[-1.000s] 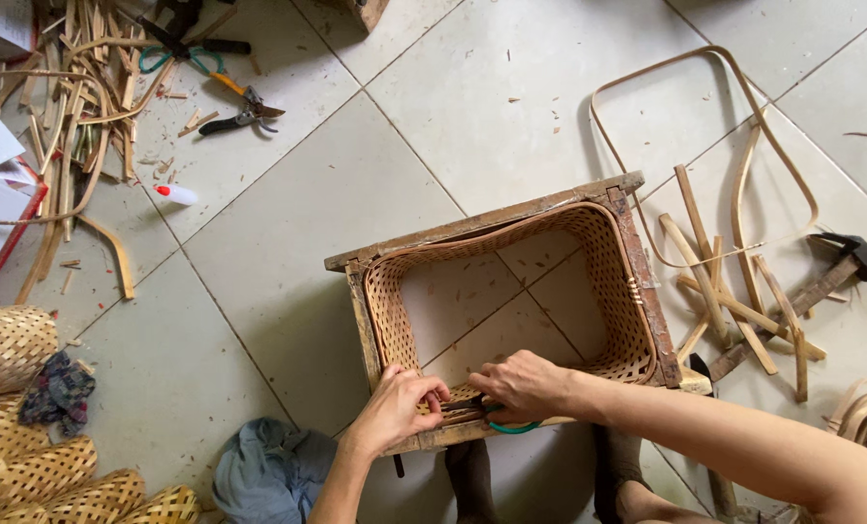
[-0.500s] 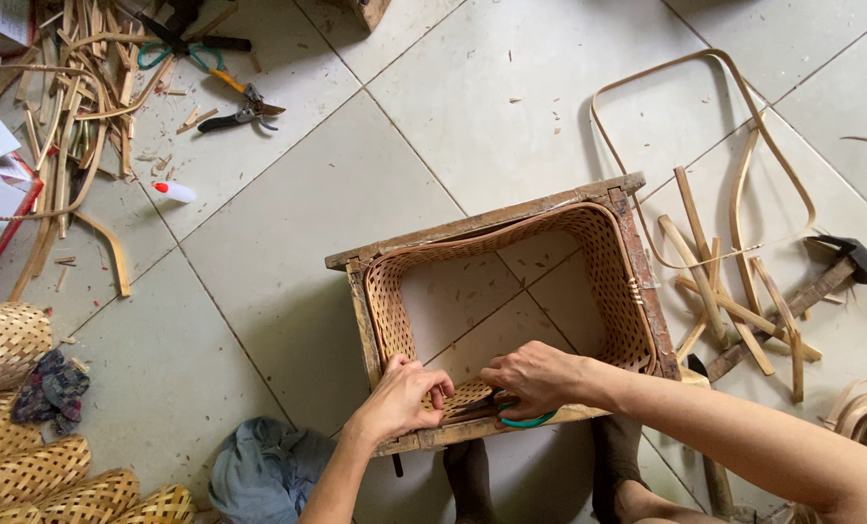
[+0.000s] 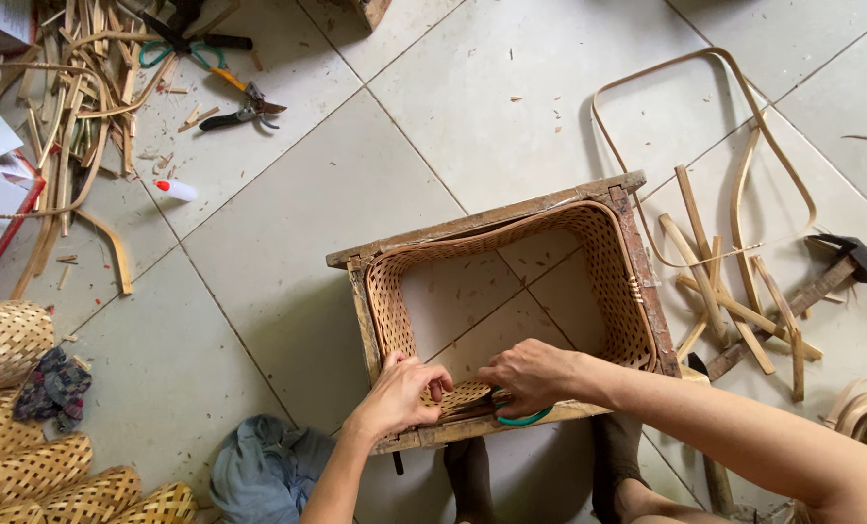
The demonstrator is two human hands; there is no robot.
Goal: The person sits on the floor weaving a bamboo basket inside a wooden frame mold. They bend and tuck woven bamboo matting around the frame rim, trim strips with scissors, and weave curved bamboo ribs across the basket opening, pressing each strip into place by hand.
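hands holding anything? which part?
Both the left hand and right hand grip the woven basket at its near wall, inside the wooden frame.

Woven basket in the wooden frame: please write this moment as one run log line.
left hand: on near woven wall | right hand: on near wall, by green-handled tool | basket: in wooden frame, bottomless

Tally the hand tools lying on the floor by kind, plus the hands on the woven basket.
Hammer: 1
Pliers/cutters: 1
Green-handled scissors: 1
Hands on the woven basket: 2 (left hand, right hand)
Total: 3 tools, 2 hands; other tools may be hidden under the cane strips.
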